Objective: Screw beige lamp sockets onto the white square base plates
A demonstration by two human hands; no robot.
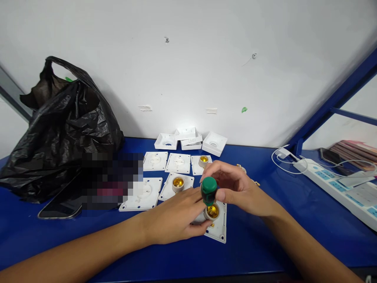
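Observation:
A screwdriver with a green and black handle (209, 185) stands near upright in my right hand (240, 188), the fingers curled around the handle. Its tip is inside or behind a lamp socket (213, 211) with a brass-coloured inner shell; the exact contact is hidden. My left hand (173, 216) is closed around that socket, thumb at its near side. Beneath both hands lies a white square plate (218, 232), partly covered by the fingers. Just beyond my left hand, another plate carries a lamp socket (178, 183); a third socket (203, 160) sits on a plate farther back.
White plates (178, 163) without sockets lie to the left and behind. White box-shaped covers (215, 142) are piled by the wall. A black plastic bag (67, 129) and a phone (60, 206) are left; a power strip (332, 182) with cables is right, on the blue table (259, 251).

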